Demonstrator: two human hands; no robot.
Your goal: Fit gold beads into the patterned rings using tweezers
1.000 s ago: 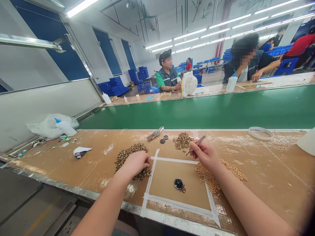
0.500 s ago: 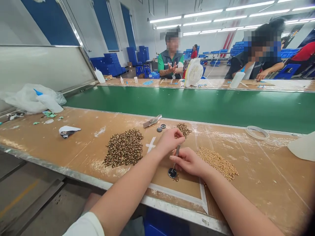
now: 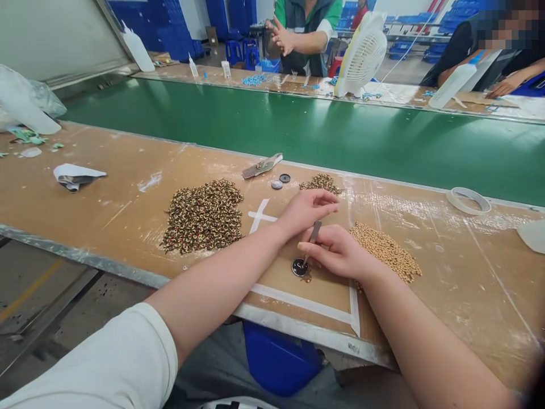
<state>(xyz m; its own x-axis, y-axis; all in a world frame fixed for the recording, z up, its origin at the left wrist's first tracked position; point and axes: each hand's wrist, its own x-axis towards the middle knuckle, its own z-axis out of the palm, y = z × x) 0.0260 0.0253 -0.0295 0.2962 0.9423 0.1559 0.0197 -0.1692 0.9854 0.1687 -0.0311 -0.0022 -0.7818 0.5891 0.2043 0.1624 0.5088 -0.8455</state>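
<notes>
My right hand [image 3: 336, 251] grips metal tweezers [image 3: 312, 237], their tip down on a small black round part [image 3: 300, 267] inside a white tape square [image 3: 298, 298] on the brown bench. My left hand [image 3: 307, 209] hovers just above and left of the tweezers with its fingers pinched together; anything between them is too small to see. A big heap of dark and gold small parts [image 3: 202, 215] lies to the left. A pile of tan beads [image 3: 387, 251] lies right of my right hand. A smaller gold pile [image 3: 320, 183] sits behind my left hand.
A green conveyor belt [image 3: 323, 133] runs behind the bench. A metal scraper [image 3: 261, 165] and two dark discs [image 3: 280, 181] lie near its edge. A tape roll [image 3: 468, 200] is at right, a folded paper [image 3: 74, 174] at left. A white fan [image 3: 361, 54] and other people sit across.
My left hand left the dark heap and came to the tweezers. My right hand brought the tweezers down onto the black part. The camera tilted downward.
</notes>
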